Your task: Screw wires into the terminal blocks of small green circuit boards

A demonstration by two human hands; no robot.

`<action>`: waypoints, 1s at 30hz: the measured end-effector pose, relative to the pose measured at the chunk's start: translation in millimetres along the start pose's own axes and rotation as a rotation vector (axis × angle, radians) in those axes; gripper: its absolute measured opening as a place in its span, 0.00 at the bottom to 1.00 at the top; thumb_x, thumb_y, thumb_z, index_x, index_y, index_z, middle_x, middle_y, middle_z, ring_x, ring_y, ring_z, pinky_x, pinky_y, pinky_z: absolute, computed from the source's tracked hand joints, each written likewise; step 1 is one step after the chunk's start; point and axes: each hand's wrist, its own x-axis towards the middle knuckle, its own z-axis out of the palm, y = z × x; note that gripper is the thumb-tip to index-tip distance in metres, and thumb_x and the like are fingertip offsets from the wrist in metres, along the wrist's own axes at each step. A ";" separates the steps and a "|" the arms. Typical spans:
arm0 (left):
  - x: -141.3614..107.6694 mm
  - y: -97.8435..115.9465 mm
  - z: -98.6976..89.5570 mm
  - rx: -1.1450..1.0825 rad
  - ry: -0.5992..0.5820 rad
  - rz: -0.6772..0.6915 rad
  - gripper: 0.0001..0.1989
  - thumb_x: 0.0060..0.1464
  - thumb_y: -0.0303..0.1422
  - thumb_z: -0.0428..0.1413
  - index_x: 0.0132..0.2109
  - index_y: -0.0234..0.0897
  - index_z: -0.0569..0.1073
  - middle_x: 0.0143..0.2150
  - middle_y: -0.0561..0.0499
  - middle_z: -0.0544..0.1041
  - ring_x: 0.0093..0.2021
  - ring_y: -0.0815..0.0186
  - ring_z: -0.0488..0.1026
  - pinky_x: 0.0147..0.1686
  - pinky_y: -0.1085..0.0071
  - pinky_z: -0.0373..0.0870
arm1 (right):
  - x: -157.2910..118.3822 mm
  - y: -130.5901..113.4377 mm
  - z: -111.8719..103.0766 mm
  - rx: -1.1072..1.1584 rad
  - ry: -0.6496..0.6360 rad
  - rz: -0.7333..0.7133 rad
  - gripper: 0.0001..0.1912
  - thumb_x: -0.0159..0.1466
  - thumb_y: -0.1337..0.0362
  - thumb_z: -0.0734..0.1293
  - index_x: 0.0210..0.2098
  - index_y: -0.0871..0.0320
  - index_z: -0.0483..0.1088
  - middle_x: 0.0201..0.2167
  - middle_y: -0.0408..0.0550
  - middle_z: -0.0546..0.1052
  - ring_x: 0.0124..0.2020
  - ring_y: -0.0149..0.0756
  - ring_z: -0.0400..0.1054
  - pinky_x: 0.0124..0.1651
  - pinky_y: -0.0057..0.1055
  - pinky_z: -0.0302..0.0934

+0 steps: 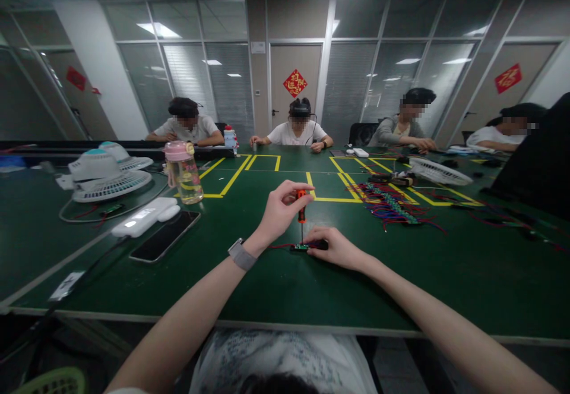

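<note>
An orange and black screwdriver (302, 205) stands upright in the grip of my left hand (282, 211), which wears a watch with a grey band at the wrist. Its tip reaches down to a small green circuit board (301, 248) lying on the green table. My right hand (333, 249) pinches the right end of that board, fingers closed on it. Red wires run out to the board's left, and a dark part shows under my right fingers.
A phone (165, 237), a white power strip (145, 217), a pink-lidded bottle (183, 171) and white fans (109, 183) are at left. Wired circuit boards (394, 202) lie at right. Several people sit across the table (267, 299).
</note>
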 end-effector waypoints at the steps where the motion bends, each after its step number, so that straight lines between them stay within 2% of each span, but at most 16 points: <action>1: 0.0 0.1 -0.7 0.038 0.009 0.026 0.09 0.54 0.35 0.58 0.42 0.38 0.78 0.43 0.47 0.74 0.39 0.68 0.73 0.38 0.73 0.72 | 0.0 0.2 0.1 -0.001 0.007 0.000 0.10 0.57 0.70 0.68 0.39 0.61 0.77 0.34 0.50 0.76 0.35 0.36 0.70 0.42 0.32 0.64; 4: 0.6 1.7 -2.3 0.032 -0.036 0.053 0.12 0.60 0.33 0.51 0.47 0.40 0.77 0.51 0.45 0.73 0.50 0.64 0.71 0.48 0.69 0.70 | 0.1 1.2 1.0 -0.004 0.013 -0.009 0.09 0.58 0.69 0.68 0.38 0.61 0.78 0.34 0.50 0.76 0.35 0.36 0.70 0.42 0.32 0.64; 5: 1.1 2.1 -2.5 -0.021 -0.067 0.033 0.13 0.60 0.32 0.50 0.49 0.39 0.76 0.51 0.45 0.73 0.50 0.63 0.72 0.49 0.67 0.70 | 0.1 1.8 1.3 -0.003 0.013 -0.013 0.09 0.58 0.69 0.68 0.38 0.61 0.78 0.34 0.50 0.77 0.35 0.36 0.71 0.42 0.32 0.64; 8: 2.1 1.2 -2.3 -0.117 -0.059 -0.047 0.14 0.57 0.34 0.54 0.49 0.36 0.75 0.44 0.45 0.77 0.42 0.63 0.76 0.44 0.65 0.73 | 0.1 3.9 2.7 0.022 0.025 -0.008 0.08 0.58 0.69 0.69 0.37 0.61 0.78 0.34 0.50 0.77 0.35 0.37 0.71 0.42 0.32 0.64; 10: 1.9 -0.4 -2.2 -0.036 0.016 -0.031 0.11 0.52 0.34 0.60 0.43 0.35 0.77 0.41 0.46 0.77 0.38 0.65 0.75 0.41 0.67 0.73 | 0.0 5.0 3.9 0.044 0.037 0.011 0.08 0.58 0.68 0.70 0.37 0.61 0.79 0.33 0.50 0.77 0.35 0.37 0.71 0.41 0.32 0.64; 12: 1.3 -1.7 -2.5 0.064 0.070 0.020 0.10 0.48 0.34 0.62 0.39 0.36 0.78 0.43 0.46 0.75 0.41 0.65 0.74 0.41 0.69 0.72 | -0.2 5.3 4.9 0.052 0.043 0.030 0.08 0.57 0.68 0.70 0.36 0.61 0.79 0.33 0.50 0.76 0.35 0.36 0.71 0.41 0.32 0.64; 14: 0.9 -1.9 -2.9 0.068 0.052 0.037 0.10 0.53 0.35 0.59 0.42 0.38 0.78 0.48 0.45 0.73 0.47 0.63 0.72 0.44 0.69 0.71 | -0.4 4.9 5.4 0.049 0.050 0.038 0.08 0.57 0.68 0.70 0.36 0.60 0.79 0.33 0.50 0.76 0.35 0.36 0.71 0.41 0.31 0.64; 17: 1.1 -0.5 -2.9 -0.133 -0.049 -0.041 0.15 0.60 0.35 0.50 0.51 0.39 0.74 0.54 0.44 0.72 0.50 0.61 0.73 0.47 0.64 0.71 | -0.5 3.6 5.3 0.044 0.060 0.025 0.08 0.58 0.67 0.69 0.37 0.59 0.79 0.32 0.49 0.76 0.34 0.35 0.71 0.40 0.31 0.64; 20: 1.3 0.3 -2.5 -0.227 -0.052 -0.105 0.16 0.56 0.35 0.55 0.51 0.36 0.74 0.47 0.43 0.77 0.42 0.62 0.76 0.44 0.63 0.73 | -0.5 2.2 4.9 0.040 0.058 0.019 0.08 0.59 0.66 0.69 0.37 0.59 0.79 0.32 0.49 0.76 0.34 0.35 0.70 0.40 0.31 0.64; 23: 0.8 -0.5 -2.8 -0.085 0.023 -0.056 0.12 0.49 0.34 0.62 0.43 0.36 0.78 0.39 0.47 0.77 0.37 0.66 0.74 0.40 0.68 0.72 | -0.5 1.6 4.9 0.031 0.056 0.028 0.08 0.59 0.66 0.69 0.37 0.60 0.79 0.32 0.50 0.76 0.34 0.35 0.70 0.40 0.31 0.64; 25: 0.6 -1.1 -3.4 0.020 0.040 0.004 0.11 0.48 0.34 0.63 0.41 0.39 0.79 0.42 0.48 0.74 0.40 0.66 0.73 0.41 0.70 0.71 | -0.4 1.8 5.0 0.028 0.057 0.029 0.08 0.59 0.66 0.69 0.36 0.59 0.79 0.32 0.49 0.76 0.34 0.35 0.70 0.39 0.31 0.64; 28: 1.4 -1.0 -3.8 0.015 -0.016 0.027 0.12 0.57 0.35 0.55 0.47 0.41 0.77 0.51 0.46 0.72 0.50 0.64 0.71 0.49 0.67 0.69 | -0.2 2.4 5.0 0.030 0.059 0.020 0.07 0.59 0.66 0.69 0.36 0.59 0.79 0.32 0.49 0.77 0.34 0.36 0.71 0.39 0.31 0.64; 30: 2.0 -1.0 -3.2 -0.102 -0.074 -0.026 0.16 0.60 0.34 0.50 0.52 0.39 0.73 0.52 0.44 0.73 0.50 0.63 0.72 0.49 0.64 0.70 | 0.0 2.6 4.8 0.028 0.060 0.012 0.07 0.59 0.66 0.69 0.36 0.59 0.79 0.32 0.49 0.77 0.34 0.36 0.71 0.40 0.31 0.64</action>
